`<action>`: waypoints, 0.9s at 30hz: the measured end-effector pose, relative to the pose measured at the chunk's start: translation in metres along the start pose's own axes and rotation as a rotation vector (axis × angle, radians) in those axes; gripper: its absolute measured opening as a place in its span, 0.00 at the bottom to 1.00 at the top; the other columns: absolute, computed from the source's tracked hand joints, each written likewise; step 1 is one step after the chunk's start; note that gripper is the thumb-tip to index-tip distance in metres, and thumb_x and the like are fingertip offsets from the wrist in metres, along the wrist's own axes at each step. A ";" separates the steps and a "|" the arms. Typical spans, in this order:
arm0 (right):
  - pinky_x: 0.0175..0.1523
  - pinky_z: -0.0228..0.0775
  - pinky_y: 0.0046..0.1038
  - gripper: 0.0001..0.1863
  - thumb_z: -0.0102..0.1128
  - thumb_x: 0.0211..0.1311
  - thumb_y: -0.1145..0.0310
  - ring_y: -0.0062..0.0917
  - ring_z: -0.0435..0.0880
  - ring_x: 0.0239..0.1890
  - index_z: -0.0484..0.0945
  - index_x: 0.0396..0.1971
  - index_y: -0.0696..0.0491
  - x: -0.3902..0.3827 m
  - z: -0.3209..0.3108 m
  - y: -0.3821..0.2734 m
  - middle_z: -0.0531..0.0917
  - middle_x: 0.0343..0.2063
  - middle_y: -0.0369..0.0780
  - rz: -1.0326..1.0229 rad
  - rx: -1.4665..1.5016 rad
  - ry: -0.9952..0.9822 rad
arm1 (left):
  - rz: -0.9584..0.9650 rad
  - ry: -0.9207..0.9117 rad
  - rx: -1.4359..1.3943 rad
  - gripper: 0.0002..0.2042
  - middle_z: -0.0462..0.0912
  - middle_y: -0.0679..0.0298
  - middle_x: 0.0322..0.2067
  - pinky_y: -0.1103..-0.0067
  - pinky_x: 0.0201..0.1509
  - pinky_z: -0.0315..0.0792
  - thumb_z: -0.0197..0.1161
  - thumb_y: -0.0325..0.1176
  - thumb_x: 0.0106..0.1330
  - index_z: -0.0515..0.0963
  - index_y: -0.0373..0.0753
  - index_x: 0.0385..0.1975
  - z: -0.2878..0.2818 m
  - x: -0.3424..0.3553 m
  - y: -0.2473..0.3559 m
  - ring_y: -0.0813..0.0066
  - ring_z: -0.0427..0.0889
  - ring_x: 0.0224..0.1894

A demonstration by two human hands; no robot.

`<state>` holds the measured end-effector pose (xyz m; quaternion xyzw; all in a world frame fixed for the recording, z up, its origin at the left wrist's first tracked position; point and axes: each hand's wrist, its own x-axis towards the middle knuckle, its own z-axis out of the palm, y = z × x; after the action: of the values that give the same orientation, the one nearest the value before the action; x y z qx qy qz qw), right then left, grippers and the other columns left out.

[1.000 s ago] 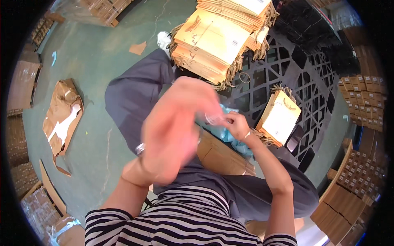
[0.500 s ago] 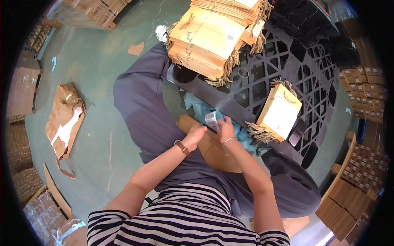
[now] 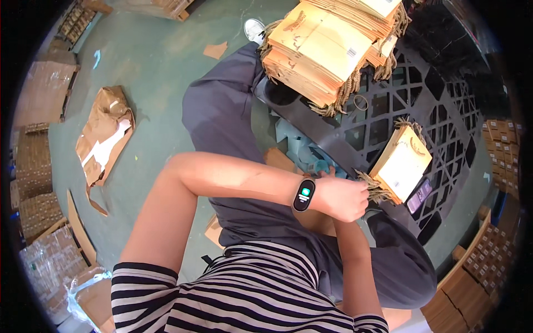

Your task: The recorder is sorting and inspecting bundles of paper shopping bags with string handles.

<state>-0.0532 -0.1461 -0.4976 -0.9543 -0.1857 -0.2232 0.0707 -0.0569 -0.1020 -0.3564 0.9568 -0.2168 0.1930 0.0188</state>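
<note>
My left hand (image 3: 347, 198), with a dark smart band at its wrist, crosses over my right forearm, its fingers curled; what they hold, if anything, is hidden. Mostly covered by it, my right hand (image 3: 332, 172) shows only fingertips beside a small blue item with a barcode label (image 3: 315, 166). Crumpled light-blue material (image 3: 294, 139) and brown cardboard (image 3: 277, 159) lie around them. Just right of my hands, a short stack of yellow paper bags with rope handles (image 3: 404, 164) rests on a black plastic pallet (image 3: 363, 136), next to a phone (image 3: 419, 195).
A tall stack of paper bags (image 3: 316, 47) sits on the pallet's upper part. Crumpled brown paper (image 3: 102, 150) lies on the green floor (image 3: 155, 83) at left. Carton stacks (image 3: 39, 164) line the left side; more cartons (image 3: 477, 266) stand at right. My legs straddle the pallet's edge.
My left hand and forearm have swung rightward across my right wrist, hiding most of my right hand. The view has shifted, so the bag stacks appear farther right.
</note>
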 end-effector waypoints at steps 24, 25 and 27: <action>0.30 0.66 0.23 0.08 0.58 0.47 0.71 0.25 0.74 0.24 0.75 0.28 0.58 0.037 0.070 0.069 0.76 0.21 0.36 -0.737 0.680 -1.281 | 0.134 -0.067 0.007 0.07 0.77 0.59 0.28 0.70 0.46 0.65 0.52 0.30 0.55 0.77 0.37 0.27 -0.019 0.016 -0.003 0.67 0.71 0.29; 0.30 0.66 0.22 0.07 0.57 0.48 0.73 0.23 0.74 0.23 0.74 0.28 0.59 0.052 0.054 0.065 0.76 0.21 0.36 -0.747 0.757 -1.368 | 0.135 -0.089 0.004 0.07 0.77 0.59 0.28 0.70 0.46 0.65 0.52 0.30 0.55 0.77 0.37 0.27 -0.020 0.015 -0.002 0.67 0.71 0.29; 0.27 0.63 0.18 0.03 0.56 0.51 0.77 0.17 0.70 0.22 0.74 0.28 0.57 0.087 0.012 0.056 0.75 0.20 0.35 -0.455 0.907 -1.560 | 0.128 -0.074 0.009 0.07 0.77 0.59 0.28 0.70 0.46 0.65 0.52 0.30 0.55 0.77 0.37 0.27 -0.022 0.013 -0.003 0.67 0.71 0.29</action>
<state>0.0456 -0.1671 -0.4715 -0.6562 -0.4328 0.5667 0.2469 -0.0527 -0.1019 -0.3314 0.9476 -0.2770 0.1591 -0.0060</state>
